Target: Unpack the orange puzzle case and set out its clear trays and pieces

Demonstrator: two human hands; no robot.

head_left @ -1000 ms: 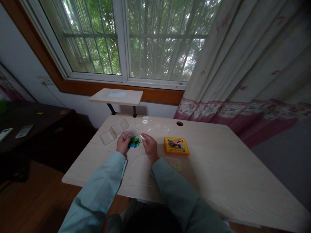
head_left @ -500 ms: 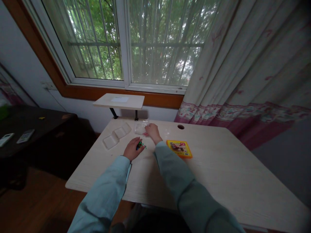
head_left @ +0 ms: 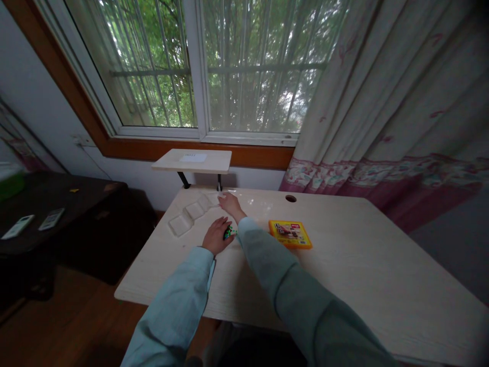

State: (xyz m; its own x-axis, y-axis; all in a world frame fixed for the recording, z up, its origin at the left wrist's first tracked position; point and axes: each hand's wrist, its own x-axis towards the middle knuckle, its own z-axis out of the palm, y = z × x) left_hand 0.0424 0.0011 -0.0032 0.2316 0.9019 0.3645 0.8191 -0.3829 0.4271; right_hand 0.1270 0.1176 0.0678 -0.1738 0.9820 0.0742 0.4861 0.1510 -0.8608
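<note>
My left hand (head_left: 217, 236) rests on the table, curved around a small heap of green and dark pieces (head_left: 229, 232). Its fingers and thumb stand apart on either side of the heap, too small to make out in detail. Farther back, my right hand (head_left: 231, 205) has its fingers closed at the edge of a clear plastic tray (head_left: 214, 199), partly hidden by the hand. That tray stands in a slanting row with two more clear trays, the middle one (head_left: 194, 210) and the nearest one (head_left: 180, 225).
A yellow-orange box (head_left: 290, 234) with a printed label lies right of my right forearm. Behind the trays, a small raised shelf (head_left: 214, 160) stands at the table's (head_left: 344, 265) back edge. A round hole (head_left: 291, 199) is cut near that edge. To the left is a dark cabinet (head_left: 87, 204).
My right hand has moved left with the clear tray, which now sits against the other trays. My left hand stays around the small pieces. The view has shifted slightly.
</note>
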